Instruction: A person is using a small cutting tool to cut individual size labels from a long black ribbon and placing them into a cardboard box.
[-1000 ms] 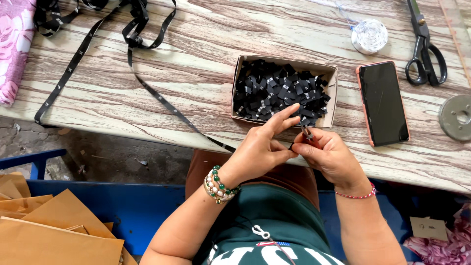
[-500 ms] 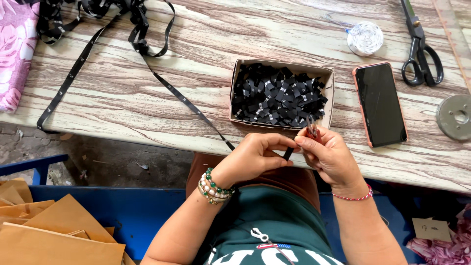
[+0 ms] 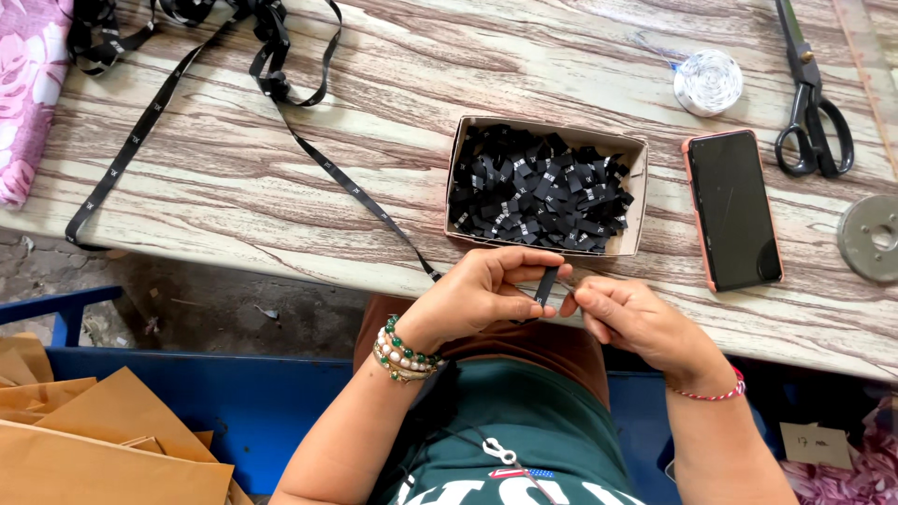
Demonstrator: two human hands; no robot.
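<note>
Both hands meet at the table's near edge, just in front of a small cardboard box (image 3: 638, 201) full of folded black label pieces (image 3: 538, 192). My left hand (image 3: 477, 295) pinches a short black ribbon piece (image 3: 546, 284) between thumb and fingers. My right hand (image 3: 631, 318) has its fingertips closed on the same piece from the right. A long black ribbon (image 3: 327, 168) with small white marks runs from a tangled pile at the far left across the table to my left hand.
A dark phone in a pink case (image 3: 734, 208) lies right of the box. Black scissors (image 3: 806, 93), a white tape roll (image 3: 708, 81) and a metal disc (image 3: 870, 238) sit at the right. Pink cloth (image 3: 23, 84) hangs far left. Brown paper bags (image 3: 84, 440) lie below.
The hands have drawn slightly back from the box toward the table edge. My left fingers, extended before, have closed onto the ribbon piece. The ribbon strip has shifted a little.
</note>
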